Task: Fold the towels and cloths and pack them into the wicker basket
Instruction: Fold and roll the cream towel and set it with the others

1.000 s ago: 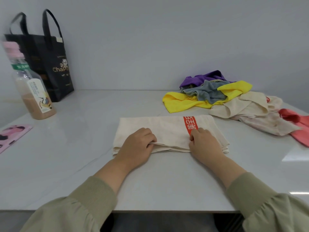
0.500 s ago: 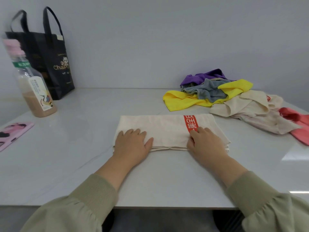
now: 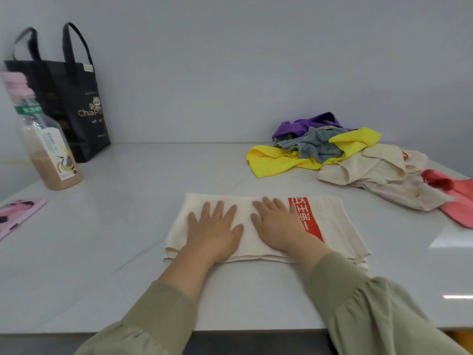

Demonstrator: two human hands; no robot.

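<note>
Pressing the folded cream towel [image 3: 332, 226] flat under left hand [image 3: 212, 231] and right hand [image 3: 279, 226], fingers [image 3: 218, 207] straight, grasping nothing. Lies midway along the counter's [image 3: 153, 175] front edge. Best to smooth outward toward both ends, squaring layers. Soft, limp cloth; oblong, red printed band.

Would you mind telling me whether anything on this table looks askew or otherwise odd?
The folded cream towel with the red stripe is slightly uneven: its lower layers stick out past the top layer at the near right corner.
</note>
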